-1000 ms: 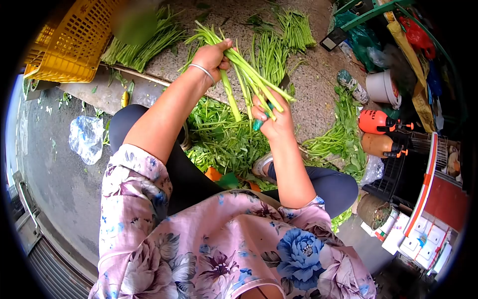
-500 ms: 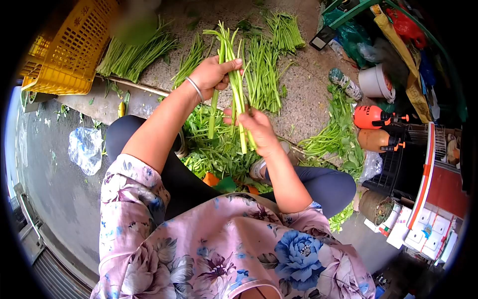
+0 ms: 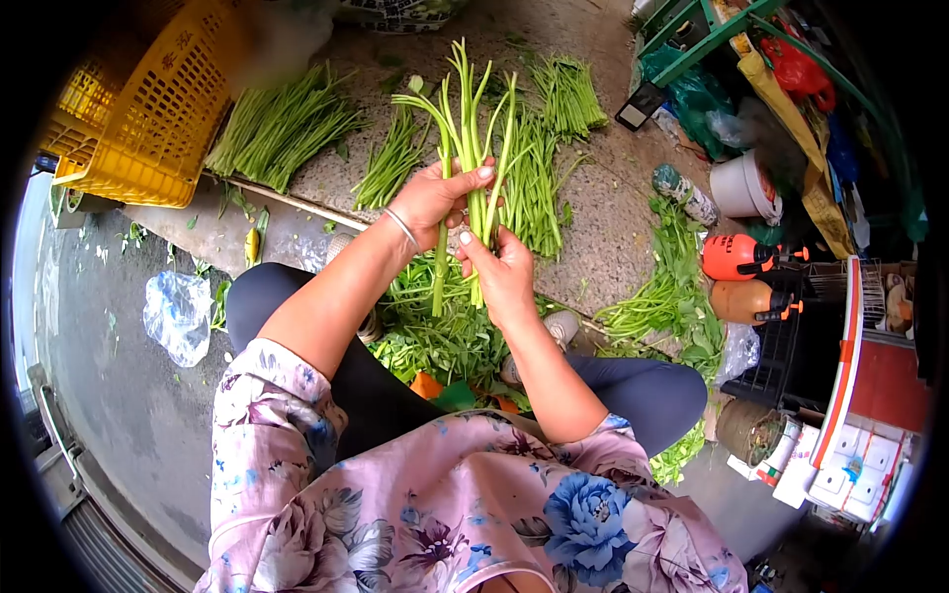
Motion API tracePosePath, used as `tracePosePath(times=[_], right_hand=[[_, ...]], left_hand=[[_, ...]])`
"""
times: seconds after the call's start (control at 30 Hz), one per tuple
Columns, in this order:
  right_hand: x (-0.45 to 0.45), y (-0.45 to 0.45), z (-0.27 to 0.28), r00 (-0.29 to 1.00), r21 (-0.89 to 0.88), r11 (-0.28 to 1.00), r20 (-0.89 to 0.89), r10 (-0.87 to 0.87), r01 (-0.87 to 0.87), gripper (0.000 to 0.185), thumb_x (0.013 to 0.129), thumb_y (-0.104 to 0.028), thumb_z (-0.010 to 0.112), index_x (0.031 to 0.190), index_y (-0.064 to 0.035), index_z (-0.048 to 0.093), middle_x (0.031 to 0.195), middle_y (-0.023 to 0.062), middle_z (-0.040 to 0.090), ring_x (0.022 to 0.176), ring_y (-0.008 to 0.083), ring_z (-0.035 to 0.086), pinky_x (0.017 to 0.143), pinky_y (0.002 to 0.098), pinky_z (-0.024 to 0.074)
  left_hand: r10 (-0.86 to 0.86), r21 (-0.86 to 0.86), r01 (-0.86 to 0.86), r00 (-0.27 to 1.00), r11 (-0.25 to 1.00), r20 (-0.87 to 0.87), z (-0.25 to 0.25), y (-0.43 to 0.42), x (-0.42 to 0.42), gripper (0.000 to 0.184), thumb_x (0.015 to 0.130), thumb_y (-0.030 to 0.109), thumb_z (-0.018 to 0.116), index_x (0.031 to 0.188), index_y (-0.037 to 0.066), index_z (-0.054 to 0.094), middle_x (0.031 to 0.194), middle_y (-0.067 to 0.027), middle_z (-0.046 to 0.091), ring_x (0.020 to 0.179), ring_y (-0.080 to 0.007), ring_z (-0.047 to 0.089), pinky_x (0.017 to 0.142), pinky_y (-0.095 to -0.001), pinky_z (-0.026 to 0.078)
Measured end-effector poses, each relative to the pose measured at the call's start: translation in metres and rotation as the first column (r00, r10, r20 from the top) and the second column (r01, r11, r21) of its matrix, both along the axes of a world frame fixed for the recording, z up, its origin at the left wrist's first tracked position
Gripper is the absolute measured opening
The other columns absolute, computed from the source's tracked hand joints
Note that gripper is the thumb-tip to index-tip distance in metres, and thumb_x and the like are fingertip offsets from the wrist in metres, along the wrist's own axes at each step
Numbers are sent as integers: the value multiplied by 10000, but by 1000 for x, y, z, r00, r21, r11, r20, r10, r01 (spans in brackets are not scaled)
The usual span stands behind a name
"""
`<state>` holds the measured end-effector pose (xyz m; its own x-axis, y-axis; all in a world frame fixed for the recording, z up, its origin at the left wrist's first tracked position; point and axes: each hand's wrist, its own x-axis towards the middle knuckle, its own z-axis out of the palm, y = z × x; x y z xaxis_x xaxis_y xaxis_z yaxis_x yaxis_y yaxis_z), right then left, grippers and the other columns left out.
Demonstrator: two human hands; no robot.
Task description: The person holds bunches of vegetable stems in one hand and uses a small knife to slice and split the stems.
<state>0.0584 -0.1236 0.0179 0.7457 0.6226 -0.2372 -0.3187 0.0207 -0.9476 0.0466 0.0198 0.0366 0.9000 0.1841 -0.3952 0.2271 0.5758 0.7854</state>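
Note:
My left hand (image 3: pixel 442 203), with a bangle on the wrist, is closed around a few long green celery-like stalks (image 3: pixel 467 119), its thumb lying across them. Their thin branching tops point away from me. Lower down, my right hand (image 3: pixel 502 280) pinches the same stalks between thumb and fingers; its fingertips are partly hidden. One thicker stalk (image 3: pixel 440 282) hangs from the left hand, a little apart from the others. Below the hands, between my feet, lies a heap of loose green leaves (image 3: pixel 435 341).
Bundles of cut stalks lie on the ground ahead: a large one (image 3: pixel 287 128), a small one (image 3: pixel 392 163) and others (image 3: pixel 568 99) to the right. A yellow crate (image 3: pixel 163 109) stands at left. Leafy stems (image 3: pixel 672 277), orange spray bottles (image 3: pixel 730 255) and a white bucket (image 3: pixel 741 186) are at right.
My right hand has moved up the stalks, closer to my left hand. The stalks in my left hand have fanned out at the top, and the view has shifted slightly.

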Motion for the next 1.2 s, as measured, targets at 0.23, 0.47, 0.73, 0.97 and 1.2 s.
tracePosePath(times=[0.23, 0.47, 0.73, 0.97, 1.2], right_hand=[[-3, 1, 5, 999, 23, 1000, 31, -19, 19, 131, 817, -110, 585, 897, -19, 535, 707, 44, 574, 579, 81, 517, 503, 195, 409], [-6, -2, -1, 991, 38, 999, 130, -25, 20, 215, 830, -161, 577, 975, -8, 535, 788, 53, 577, 641, 83, 531, 509, 192, 406], [29, -4, 31, 985, 184, 972, -115, -125, 145, 404, 896, -309, 458, 1211, -56, 462, 723, -23, 443, 547, 26, 367, 424, 142, 274], [40, -5, 13, 956, 117, 950, 32, -293, 288, 357, 894, -194, 483, 1214, -36, 465, 582, -84, 337, 476, 7, 279, 409, 165, 219], [53, -14, 29, 954, 151, 958, 142, -265, 244, 460, 878, -196, 515, 1285, -41, 368, 617, -59, 365, 525, 19, 315, 451, 164, 250]], left_hand=[[16, -89, -9, 997, 996, 74, 10, -7, -3, 234, 837, 166, 563, 1051, 82, 519, 968, -77, 608, 794, -147, 627, 382, -153, 330], [-8, -109, 17, 996, 994, 85, 13, -3, -5, 210, 808, 127, 599, 995, 60, 532, 873, -66, 598, 730, -175, 610, 561, -269, 515], [-37, 17, 36, 999, 999, 25, 9, -5, -7, 156, 826, 166, 580, 939, 63, 547, 813, -34, 609, 592, -72, 562, 359, -166, 309], [-84, 105, 83, 996, 991, 5, 10, -2, -11, 186, 814, 158, 591, 965, 53, 563, 803, -36, 609, 542, -63, 532, 343, -167, 302], [-49, 175, 51, 999, 983, -21, -4, -7, -12, 191, 787, 101, 622, 952, 29, 558, 823, -28, 616, 617, -73, 516, 562, -206, 434]])
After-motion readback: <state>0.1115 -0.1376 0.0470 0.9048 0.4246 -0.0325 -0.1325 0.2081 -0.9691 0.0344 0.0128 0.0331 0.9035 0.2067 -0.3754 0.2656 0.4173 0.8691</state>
